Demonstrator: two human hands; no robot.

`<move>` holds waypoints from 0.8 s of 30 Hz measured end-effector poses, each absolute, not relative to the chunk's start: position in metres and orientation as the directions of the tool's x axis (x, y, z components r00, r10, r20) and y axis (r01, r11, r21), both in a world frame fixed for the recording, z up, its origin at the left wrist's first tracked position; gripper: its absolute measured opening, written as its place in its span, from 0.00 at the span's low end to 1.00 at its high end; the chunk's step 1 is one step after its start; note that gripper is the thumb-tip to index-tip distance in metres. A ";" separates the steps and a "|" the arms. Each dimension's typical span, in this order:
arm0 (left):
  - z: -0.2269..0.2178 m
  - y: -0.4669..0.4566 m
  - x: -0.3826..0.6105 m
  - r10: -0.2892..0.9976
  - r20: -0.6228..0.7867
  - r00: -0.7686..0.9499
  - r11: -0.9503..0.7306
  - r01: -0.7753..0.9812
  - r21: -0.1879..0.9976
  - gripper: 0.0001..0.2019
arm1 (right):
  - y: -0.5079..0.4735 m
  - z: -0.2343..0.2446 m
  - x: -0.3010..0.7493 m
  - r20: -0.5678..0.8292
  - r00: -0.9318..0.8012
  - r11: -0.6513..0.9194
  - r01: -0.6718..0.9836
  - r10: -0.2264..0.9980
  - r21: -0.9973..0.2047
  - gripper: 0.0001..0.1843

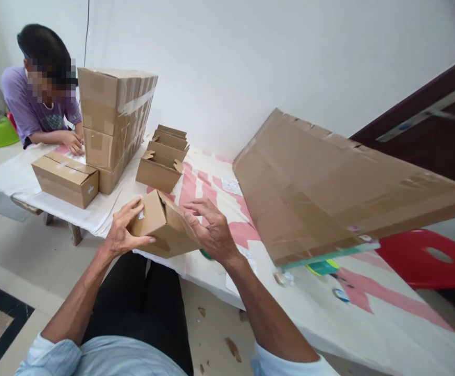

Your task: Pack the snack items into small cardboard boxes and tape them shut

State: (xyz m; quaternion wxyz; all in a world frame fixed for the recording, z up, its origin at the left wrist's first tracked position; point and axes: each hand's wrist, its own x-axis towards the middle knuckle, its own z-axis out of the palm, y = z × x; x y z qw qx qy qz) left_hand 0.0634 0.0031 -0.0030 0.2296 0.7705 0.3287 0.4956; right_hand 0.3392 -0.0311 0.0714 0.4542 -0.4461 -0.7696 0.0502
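A small brown cardboard box [172, 230] is held tilted over the table's near edge, just above my lap. My left hand [128, 230] grips its left end, thumb below and fingers over the top, beside a small white label. At the box's right side, my right hand [212, 230] has its fingers stretched out and apart. Its thumb is against or very near the top panel; contact is hard to tell. A dark gap shows along the box's top edge. Several open cardboard boxes [159, 175] stand in a row just beyond it.
Taped cartons [98, 104] are stacked at the left, with a closed box [65, 180] in front. Behind them a person [39, 104] leans on the table. A large cardboard sheet [329, 193] leans at the right, near a red stool [431, 256] and a tape roll [340, 295].
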 end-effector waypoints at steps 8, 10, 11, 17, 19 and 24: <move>0.010 0.001 0.020 0.809 0.458 0.368 -0.569 0.299 0.766 0.46 | -0.029 0.025 0.364 0.478 -0.163 0.448 0.683 0.863 -0.576 0.17; 0.006 0.003 0.014 0.845 0.399 0.355 -0.508 0.302 0.807 0.43 | -0.031 0.010 0.373 0.475 -0.123 0.416 0.698 0.871 -0.583 0.19; 0.003 0.003 0.012 0.862 0.370 0.347 -0.475 0.295 0.829 0.42 | -0.032 0.001 0.380 0.479 -0.098 0.396 0.718 0.872 -0.573 0.20; -0.014 0.006 0.014 0.887 0.338 0.316 -0.397 0.146 0.906 0.41 | -0.035 -0.068 0.438 0.416 0.004 0.151 0.929 0.909 -0.339 0.27; -0.015 0.006 0.016 0.886 0.345 0.309 -0.393 0.107 0.913 0.40 | -0.037 -0.088 0.450 0.326 0.035 0.052 0.966 0.945 -0.254 0.23; -0.012 0.005 0.016 0.896 0.329 0.298 -0.380 0.133 0.915 0.38 | -0.035 -0.108 0.451 0.148 0.106 -0.083 0.985 0.983 -0.152 0.15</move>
